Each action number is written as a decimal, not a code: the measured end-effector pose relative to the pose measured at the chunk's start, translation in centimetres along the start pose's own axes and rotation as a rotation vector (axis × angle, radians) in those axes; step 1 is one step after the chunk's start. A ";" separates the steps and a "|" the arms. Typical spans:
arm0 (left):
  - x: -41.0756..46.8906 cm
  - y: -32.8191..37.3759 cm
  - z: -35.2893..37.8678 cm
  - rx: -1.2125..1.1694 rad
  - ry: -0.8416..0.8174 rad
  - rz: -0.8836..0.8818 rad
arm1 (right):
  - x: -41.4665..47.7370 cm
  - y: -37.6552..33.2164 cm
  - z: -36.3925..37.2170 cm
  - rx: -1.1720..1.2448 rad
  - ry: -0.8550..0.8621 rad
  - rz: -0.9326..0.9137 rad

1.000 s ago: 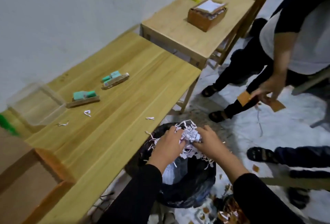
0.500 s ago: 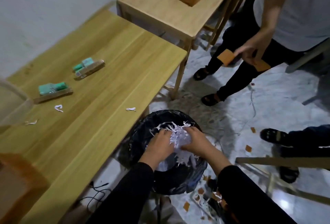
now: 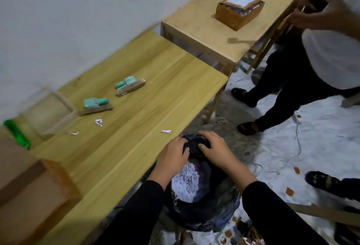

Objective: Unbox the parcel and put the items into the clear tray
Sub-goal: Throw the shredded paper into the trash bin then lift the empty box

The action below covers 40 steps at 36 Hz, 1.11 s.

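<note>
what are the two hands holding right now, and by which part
Both the left hand and the right hand grip the black bin bag by its far rim, bunched under the fingers. The shredded paper lies loose inside.

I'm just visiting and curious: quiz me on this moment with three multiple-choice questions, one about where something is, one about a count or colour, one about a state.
1. Where is the shredded paper?
A. Inside the black bag
B. Piled in the clear tray
C. Heaped on the far table

2. How many green packaged items lie on the near table?
A. One
B. Two
C. Four

3. What are the two hands doing?
A. Resting flat on the table
B. Gripping the black bag's far edge
C. Holding the green items

Answers: 1 A, the white shreds show inside the black bag beside the table. 2 B, one green item and another green item lie apart, outside the clear tray. 3 B, the left hand and right hand close their fingers on the bag's bunched plastic.
</note>
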State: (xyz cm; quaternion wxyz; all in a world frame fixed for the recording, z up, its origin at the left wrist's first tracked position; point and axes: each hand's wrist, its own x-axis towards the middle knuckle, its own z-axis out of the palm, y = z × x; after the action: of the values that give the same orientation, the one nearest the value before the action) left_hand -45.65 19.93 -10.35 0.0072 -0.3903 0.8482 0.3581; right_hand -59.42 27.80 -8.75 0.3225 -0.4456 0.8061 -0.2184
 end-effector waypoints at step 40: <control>-7.8 -16.2 -4.9 0.166 0.641 -0.709 | 15.2 -22.0 20.1 -0.487 -0.364 -1.054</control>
State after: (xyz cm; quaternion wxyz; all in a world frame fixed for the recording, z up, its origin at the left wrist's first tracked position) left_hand -28.10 14.92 -14.16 -0.1017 -0.7438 0.6484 0.1264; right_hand -38.37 2.29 -13.68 0.1924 -0.8759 0.4354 -0.0782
